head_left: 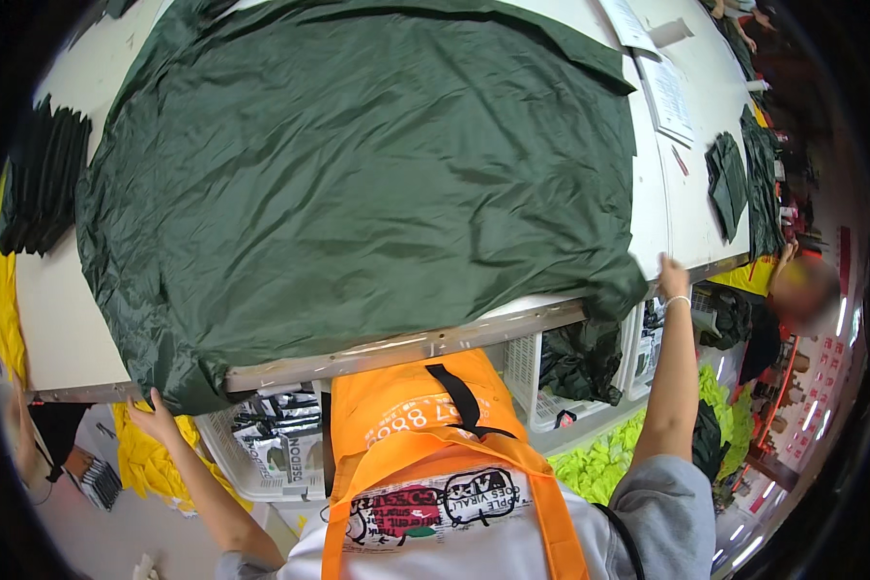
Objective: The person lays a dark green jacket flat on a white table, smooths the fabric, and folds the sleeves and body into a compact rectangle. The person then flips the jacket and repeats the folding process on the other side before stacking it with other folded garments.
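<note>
A large sheet of thin, shiny dark green cloth [377, 184] lies creased across the white table, with its near corners hanging over the front edge. At its near left corner is my left hand [157, 421], thumb and fingers apart, the thumb close to or touching the cloth. My right hand [674, 280] is at the table's front edge, just right of the cloth's near right corner. Its fingers are curled closed and slightly blurred, and I cannot make out anything in them.
A stack of folded dark pieces [43, 179] stands at the left. Papers [665, 97], a red pen [681, 161] and a folded green piece [725, 184] lie at the right. Below the edge are white baskets [524, 377], yellow cloth [155, 459] and lime cloth [599, 454]. Another person [762, 324] is at right.
</note>
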Available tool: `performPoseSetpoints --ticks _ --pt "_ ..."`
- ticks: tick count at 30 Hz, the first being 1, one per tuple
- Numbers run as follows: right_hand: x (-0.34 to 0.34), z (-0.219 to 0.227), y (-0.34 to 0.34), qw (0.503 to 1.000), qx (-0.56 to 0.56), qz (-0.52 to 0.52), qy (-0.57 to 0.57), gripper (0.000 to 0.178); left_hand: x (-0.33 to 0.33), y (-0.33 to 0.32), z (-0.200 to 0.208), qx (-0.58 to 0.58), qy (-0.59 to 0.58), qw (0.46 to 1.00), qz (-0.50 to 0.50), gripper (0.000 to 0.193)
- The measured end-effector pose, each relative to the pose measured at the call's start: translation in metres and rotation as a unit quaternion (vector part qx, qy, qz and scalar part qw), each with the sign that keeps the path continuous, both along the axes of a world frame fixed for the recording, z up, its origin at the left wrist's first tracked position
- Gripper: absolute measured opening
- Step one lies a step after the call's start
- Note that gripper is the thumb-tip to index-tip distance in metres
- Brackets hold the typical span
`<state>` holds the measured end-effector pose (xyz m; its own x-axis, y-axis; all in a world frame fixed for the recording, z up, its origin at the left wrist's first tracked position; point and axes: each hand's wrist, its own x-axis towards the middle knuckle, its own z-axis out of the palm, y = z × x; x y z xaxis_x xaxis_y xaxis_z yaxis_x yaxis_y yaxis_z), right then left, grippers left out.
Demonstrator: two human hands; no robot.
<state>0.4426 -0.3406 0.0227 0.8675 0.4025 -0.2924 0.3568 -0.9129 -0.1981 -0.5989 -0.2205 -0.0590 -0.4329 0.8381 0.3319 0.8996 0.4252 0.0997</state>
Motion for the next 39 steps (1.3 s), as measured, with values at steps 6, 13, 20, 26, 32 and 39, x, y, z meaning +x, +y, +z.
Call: performPoseSetpoints --ticks 6,13,20,26,32,39 --pt "-0.019 -0.057 -0.010 0.978 -0.127 0.043 0.158 0.075 0.244 0.033 0.045 -0.041 -0.066 0.956 -0.284 0.061" --pt "-0.055 -0.039 -0.018 0.962 -0.122 0.202 0.141 0.062 0.310 0.005 -0.018 -0.182 -0.042 0.965 -0.183 0.063" --pt "-0.063 -0.072 0.006 0.966 0.133 0.139 0.170 0.035 0.310 0.004 -0.024 -0.195 -0.020 0.966 -0.169 0.063" --pt "0.043 0.049 0.112 0.909 0.188 0.318 -0.192 0.028 0.338 0.003 0.003 -0.219 -0.036 0.962 -0.161 0.064" --pt "0.089 0.007 0.110 0.975 0.069 0.184 -0.101 0.056 0.377 -0.006 0.011 -0.218 -0.040 0.962 -0.160 0.064" --pt "0.103 -0.050 0.043 0.983 0.053 0.156 0.086 0.044 0.390 0.009 0.030 -0.213 -0.012 0.962 -0.172 0.073"
